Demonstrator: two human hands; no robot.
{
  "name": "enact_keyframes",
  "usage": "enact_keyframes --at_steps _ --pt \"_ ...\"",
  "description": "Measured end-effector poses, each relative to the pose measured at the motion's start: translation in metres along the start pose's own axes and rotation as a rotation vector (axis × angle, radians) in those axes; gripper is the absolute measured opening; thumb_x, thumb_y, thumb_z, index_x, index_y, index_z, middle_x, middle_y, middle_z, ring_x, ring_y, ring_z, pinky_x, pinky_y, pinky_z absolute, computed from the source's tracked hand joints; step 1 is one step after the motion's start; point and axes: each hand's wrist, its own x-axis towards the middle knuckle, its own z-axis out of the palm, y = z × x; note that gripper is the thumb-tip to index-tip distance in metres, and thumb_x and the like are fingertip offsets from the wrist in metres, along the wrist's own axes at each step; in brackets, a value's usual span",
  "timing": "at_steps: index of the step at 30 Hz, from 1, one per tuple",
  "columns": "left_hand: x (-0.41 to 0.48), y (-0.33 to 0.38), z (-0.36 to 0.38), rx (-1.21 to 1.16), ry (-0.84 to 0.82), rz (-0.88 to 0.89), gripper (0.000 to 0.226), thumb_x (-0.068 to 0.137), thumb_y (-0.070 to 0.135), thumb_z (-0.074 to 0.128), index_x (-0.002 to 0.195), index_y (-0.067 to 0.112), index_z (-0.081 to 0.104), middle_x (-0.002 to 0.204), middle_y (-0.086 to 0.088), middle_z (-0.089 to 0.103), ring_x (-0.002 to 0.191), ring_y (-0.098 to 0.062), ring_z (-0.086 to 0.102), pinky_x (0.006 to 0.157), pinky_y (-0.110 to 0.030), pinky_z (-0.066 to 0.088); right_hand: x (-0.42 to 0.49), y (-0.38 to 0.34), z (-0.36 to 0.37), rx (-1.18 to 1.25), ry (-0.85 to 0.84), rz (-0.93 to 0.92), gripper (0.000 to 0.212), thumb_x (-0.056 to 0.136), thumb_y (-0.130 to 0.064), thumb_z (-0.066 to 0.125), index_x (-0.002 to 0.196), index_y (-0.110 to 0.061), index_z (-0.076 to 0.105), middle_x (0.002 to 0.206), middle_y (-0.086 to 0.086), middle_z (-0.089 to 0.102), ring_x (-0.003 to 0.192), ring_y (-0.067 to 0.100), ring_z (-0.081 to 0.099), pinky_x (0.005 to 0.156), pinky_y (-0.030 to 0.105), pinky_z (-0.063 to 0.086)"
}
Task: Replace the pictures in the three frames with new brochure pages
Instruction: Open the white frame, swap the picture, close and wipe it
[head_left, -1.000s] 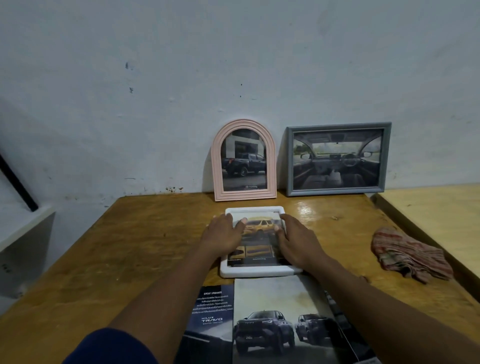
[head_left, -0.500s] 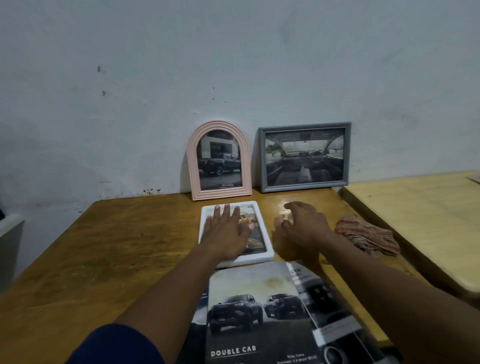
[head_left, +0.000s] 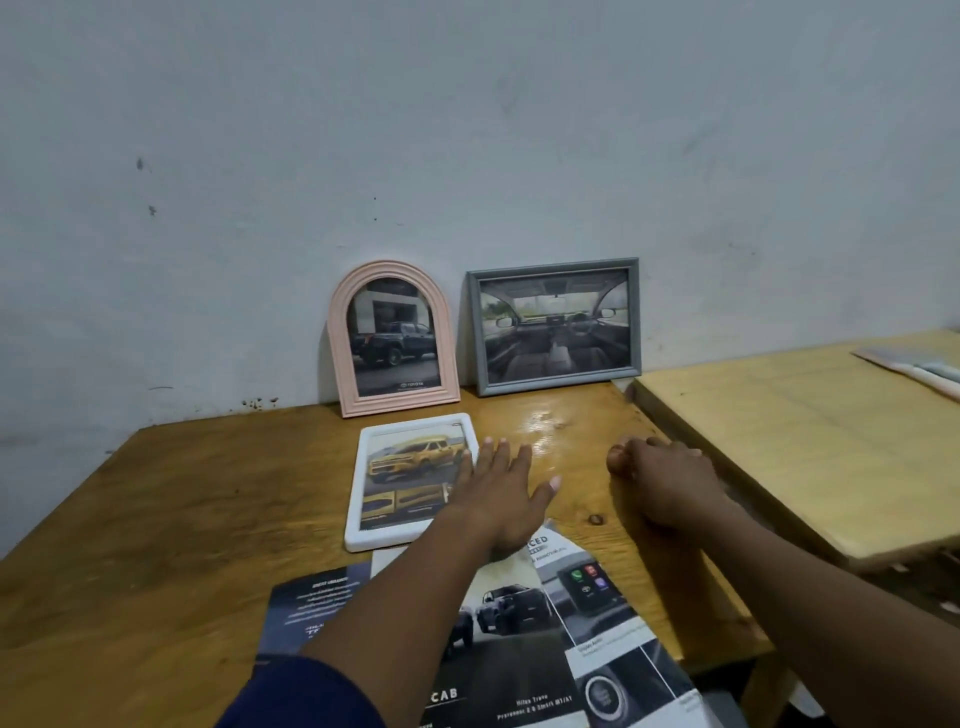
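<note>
Here a glossy white rectangular frame (head_left: 413, 480) lies flat on grainy wooden table (head_left: 156, 519).

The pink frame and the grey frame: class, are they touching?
Apart. The head view shows a strip of wall and table between the pink frame and the grey frame.

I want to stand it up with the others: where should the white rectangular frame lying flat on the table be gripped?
Probably by the long side rims of the white rectangular frame, one hand from each side; it lies flat, face up, so rims are all that protrudes.
</note>
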Motion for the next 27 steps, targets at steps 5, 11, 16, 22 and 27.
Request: enact_keyframes --at_steps 5,11,16,22,27 --pt "-0.002 -0.040 -0.027 -0.070 0.123 -0.066 0.074 0.102 0.065 0.014 0.163 0.025 0.004 0.171 -0.004 -0.003 0.156 -0.024 -0.010 0.124 -0.048 -0.004 0.026 -0.047 -0.028 0.283 0.010 -0.024 0.023 0.098 -0.022 0.055 0.120 -0.022 0.061 0.111 0.003 0.066 0.101 0.021 0.062 0.082 0.034 0.053" --pt "-0.035 -0.145 -0.034 -0.250 0.339 -0.281 0.062 0.107 0.052 0.024 0.160 0.021 0.023 0.169 -0.001 0.018 0.156 -0.021 0.008 0.126 -0.045 0.007 0.060 -0.162 -0.036 0.601 0.021 -0.315 0.008 0.099 -0.024 0.053 0.100 -0.018 0.058 0.095 0.002 0.067 0.087 0.022 0.066 0.072 0.037 0.054" --pt "-0.047 -0.171 -0.019 -0.252 0.349 -0.318 0.063 0.107 0.050 0.018 0.163 0.021 0.012 0.170 0.001 0.010 0.156 -0.017 0.001 0.123 -0.038 0.000 0.066 -0.239 0.003 0.368 0.026 -0.591 0.034 0.091 -0.024 0.062 0.125 -0.025 0.055 0.126 0.001 0.057 0.114 0.023 0.056 0.093 0.041 0.049" --pt "-0.045 -0.168 -0.003 -0.241 0.354 -0.256 0.066 0.105 0.052 0.012 0.163 0.019 0.010 0.170 -0.001 0.011 0.156 -0.015 0.003 0.125 -0.037 0.000 0.069 -0.241 0.054 0.277 -0.139 -0.712 0.058 0.097 -0.056 0.026 0.151 -0.038 0.036 0.155 -0.003 0.043 0.143 0.021 0.035 0.118 0.050 0.026" --pt "-0.045 -0.166 -0.006 -0.217 0.255 -0.277 0.071 0.103 0.057 0.005 0.163 0.020 0.007 0.170 0.002 0.008 0.156 -0.012 0.000 0.126 -0.036 -0.003 0.073 -0.238 0.050 0.201 -0.165 -0.762 0.060 0.101 -0.054 0.017 0.155 -0.034 0.030 0.162 -0.006 0.030 0.150 0.017 0.022 0.123 0.044 0.016"
